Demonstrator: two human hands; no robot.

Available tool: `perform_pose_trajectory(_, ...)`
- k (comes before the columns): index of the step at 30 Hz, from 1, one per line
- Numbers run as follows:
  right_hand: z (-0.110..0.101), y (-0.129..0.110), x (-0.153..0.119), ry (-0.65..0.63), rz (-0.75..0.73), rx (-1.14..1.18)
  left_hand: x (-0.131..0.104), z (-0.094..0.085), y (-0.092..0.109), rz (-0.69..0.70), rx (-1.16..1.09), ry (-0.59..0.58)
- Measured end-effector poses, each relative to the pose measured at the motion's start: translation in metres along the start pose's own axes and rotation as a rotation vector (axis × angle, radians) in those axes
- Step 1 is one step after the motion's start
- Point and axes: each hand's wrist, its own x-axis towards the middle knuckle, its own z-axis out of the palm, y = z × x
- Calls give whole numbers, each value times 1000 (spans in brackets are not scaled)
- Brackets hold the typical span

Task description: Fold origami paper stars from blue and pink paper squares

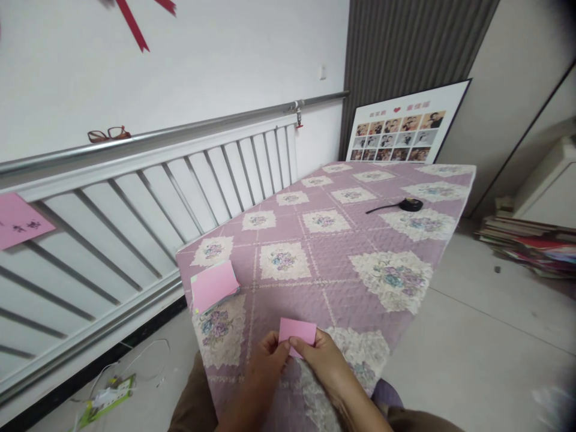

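A small pink sheet of paper (297,330) is held up over the near end of the table, pinched at its lower edge. My left hand (271,354) grips its left side, with the thumb on the face of the paper. On the other side my right hand (320,354) closes on it, its thumb meeting the left one. Fingers behind the paper are mostly hidden. To the left lies a stack of coloured paper (215,287) with a pink sheet on top. Beneath everything spreads a purple floral tablecloth (315,264).
Farther off on the table lies a black object with a thin strap (410,204). A white radiator (216,180) runs along the left, with glasses (109,133) on the pipe above. A photo board (405,129) leans at the back. A power strip (108,401) sits on the floor.
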Motion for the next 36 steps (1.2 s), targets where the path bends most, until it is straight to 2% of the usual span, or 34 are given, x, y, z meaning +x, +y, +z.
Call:
perform_pose_trajectory(5, -3, -3, 0, 73, -48, -53, -1, -10, -4, 121, 88, -11)
perform_pose_trajectory(8, -7, -2, 1, 118, -71, -63, -2, -10, -4, 101, 131, -28)
perform_pose_trajectory(14, -11, -4, 1, 70, -70, -98, 0, -9, -8, 43, 149, -77)
perform_pose_trajectory(28, -14, -1, 1, 176, -119, -136, -5, -5, -1, 90, 207, -144)
perform_pose_trajectory(31, -14, -1, 2, 176, -102, -56, -4, -5, -3, 106, 178, -125)
perform_pose_trajectory(34, -13, -4, 2, 117, -62, 66, 0, -6, -6, 86, 114, -61)
perform_pose_trajectory(36, -10, -5, 1, 66, -36, 50, 2, -5, -6, 67, 53, -15)
